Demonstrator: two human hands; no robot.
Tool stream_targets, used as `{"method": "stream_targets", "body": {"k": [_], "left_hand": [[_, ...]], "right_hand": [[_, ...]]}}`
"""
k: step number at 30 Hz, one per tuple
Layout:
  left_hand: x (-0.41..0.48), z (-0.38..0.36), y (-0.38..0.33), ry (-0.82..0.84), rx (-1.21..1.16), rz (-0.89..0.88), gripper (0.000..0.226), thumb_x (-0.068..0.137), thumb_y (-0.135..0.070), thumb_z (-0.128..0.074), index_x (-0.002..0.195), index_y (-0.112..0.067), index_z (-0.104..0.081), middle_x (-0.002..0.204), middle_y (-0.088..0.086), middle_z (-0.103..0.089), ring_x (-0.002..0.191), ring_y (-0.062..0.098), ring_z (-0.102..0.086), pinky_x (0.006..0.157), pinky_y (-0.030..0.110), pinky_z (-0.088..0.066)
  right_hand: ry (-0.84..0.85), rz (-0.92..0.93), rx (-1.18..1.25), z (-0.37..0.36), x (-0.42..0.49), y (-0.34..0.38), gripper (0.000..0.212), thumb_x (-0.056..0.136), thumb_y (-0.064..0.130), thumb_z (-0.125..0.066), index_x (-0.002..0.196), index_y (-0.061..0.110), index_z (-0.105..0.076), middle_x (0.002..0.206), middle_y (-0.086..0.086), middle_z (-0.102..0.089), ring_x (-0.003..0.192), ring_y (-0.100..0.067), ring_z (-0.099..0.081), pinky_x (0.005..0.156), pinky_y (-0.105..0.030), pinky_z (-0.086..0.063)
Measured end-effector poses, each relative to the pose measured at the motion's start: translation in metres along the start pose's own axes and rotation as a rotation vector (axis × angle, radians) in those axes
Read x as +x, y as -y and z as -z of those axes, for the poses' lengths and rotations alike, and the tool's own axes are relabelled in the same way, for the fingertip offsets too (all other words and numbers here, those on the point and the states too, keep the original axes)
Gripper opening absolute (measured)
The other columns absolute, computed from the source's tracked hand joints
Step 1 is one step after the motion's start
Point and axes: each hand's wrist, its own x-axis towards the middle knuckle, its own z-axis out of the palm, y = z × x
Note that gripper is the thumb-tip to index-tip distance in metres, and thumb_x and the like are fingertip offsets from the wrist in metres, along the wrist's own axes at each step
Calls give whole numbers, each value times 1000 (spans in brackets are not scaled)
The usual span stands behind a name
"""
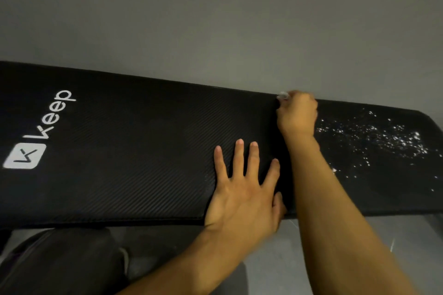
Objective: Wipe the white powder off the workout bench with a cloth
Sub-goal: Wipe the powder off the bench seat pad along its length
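Right hand (pixel 297 115) fisted around cloth (pixel 282 95)

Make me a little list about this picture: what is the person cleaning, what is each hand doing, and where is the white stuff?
bench: black, padded, with a white "Keep" logo at the left end
left hand: flat on the bench, fingers spread
right hand: closed at the bench's far edge, a bit of pale cloth poking out
powder: white specks scattered on the right end of the bench, to the right of the right hand
rest of bench: looks free of powder
floor: plain grey
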Motion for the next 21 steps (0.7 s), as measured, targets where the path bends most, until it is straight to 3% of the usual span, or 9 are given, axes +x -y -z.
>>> {"method": "stream_targets", "body": {"k": [4,9,12,15,18,21], "left_hand": [[-1,1,-1,-1,-11,-4,62,96,-50,-33,150,-21,-44,160,27,-30,150,49,-18,111,76,-10],[-1,-2,-1,-19,-7,-8,62,97,-49,-32,151,-21,-43,159,27,-31,149,49,-20,111,76,-11],[-1,-2,0,-30,-4,-6,61,97,-48,-32,150,-21,-44,158,27,-33,149,49,-22,111,76,-12],[-2,0,0,-19,31,-14,61,99,-49,-28,152,-22,-40,160,26,-30,150,48,-19,111,76,-11],[-2,3,0,3,63,-34,61,101,-51,-26,156,-26,-29,163,23,-24,152,47,-14,112,76,-8],[-3,5,1,40,42,-39,59,102,-52,-24,157,-31,-24,164,21,-21,152,46,-11,114,75,-6]], "right_hand": [[104,230,86,12,-45,-8,27,92,11,-61,118,11,-68,116,-13,-60,102,-29,-61,88,-42,-51],[97,55,11,15,-27,-15,35,87,11,-69,122,12,-64,121,-15,-57,105,-33,-62,91,-48,-54],[88,142,19,20,-39,-6,31,91,9,-64,122,10,-64,121,-15,-55,104,-33,-61,90,-46,-53],[104,225,87,38,-82,-21,24,92,10,-62,115,11,-67,111,-10,-57,93,-28,-62,79,-40,-52],[24,243,101,53,-133,-38,16,95,13,-58,107,9,-68,101,-7,-56,81,-28,-62,71,-39,-52],[14,187,75,55,-144,-47,19,97,17,-56,109,10,-68,102,-8,-56,82,-31,-62,71,-43,-52]]}}
